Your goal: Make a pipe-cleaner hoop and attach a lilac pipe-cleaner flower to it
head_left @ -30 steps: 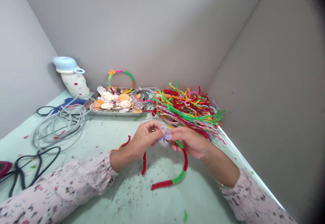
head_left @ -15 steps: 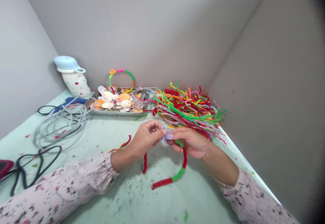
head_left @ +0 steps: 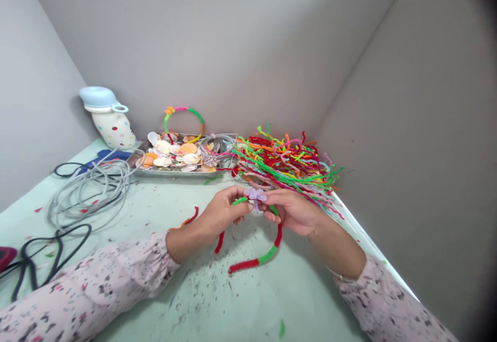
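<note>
Between my hands, above the table, is a red and green pipe-cleaner band [head_left: 268,254], curved and open at its lower end. A pale purple pipe-cleaner flower [head_left: 255,195] sits on its upper part. My left hand [head_left: 225,208] pinches a green stretch of the band just left of the flower. The fingers of my right hand [head_left: 295,210] are closed at the flower's right side, with the band passing beneath them. Part of the band is hidden behind my hands. Near my left wrist lies an orange and red twisted pipe cleaner [head_left: 190,218].
A heap of coloured pipe cleaners [head_left: 287,163] lies at the back right. At the back stands a metal tray [head_left: 174,174] of shells, with a finished-looking pipe-cleaner ring [head_left: 202,120] on it. A bottle [head_left: 114,127], grey cable [head_left: 58,205] and black cord [head_left: 58,259] are left.
The flower has turned so its petals show, and my left fingers have shifted from the flower onto the green stretch. The band's lower end has risen slightly.
</note>
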The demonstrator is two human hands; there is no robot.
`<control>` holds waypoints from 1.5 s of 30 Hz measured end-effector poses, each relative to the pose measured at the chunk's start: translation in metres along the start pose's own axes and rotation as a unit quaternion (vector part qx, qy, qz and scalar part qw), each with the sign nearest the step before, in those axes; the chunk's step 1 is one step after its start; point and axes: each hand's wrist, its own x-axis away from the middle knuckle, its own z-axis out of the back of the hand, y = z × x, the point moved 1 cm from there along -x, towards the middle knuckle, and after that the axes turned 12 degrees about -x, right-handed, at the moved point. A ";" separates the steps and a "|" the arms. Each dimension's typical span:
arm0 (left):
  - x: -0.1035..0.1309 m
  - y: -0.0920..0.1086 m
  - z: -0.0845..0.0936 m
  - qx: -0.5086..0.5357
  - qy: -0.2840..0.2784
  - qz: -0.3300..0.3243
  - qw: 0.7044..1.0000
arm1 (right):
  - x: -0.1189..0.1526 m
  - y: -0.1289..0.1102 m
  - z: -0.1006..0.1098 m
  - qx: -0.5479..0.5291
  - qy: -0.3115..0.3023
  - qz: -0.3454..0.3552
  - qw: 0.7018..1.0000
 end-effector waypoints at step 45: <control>-0.005 0.013 0.002 -0.125 0.008 0.045 0.991 | -0.003 0.007 -0.002 -0.026 0.009 0.008 1.000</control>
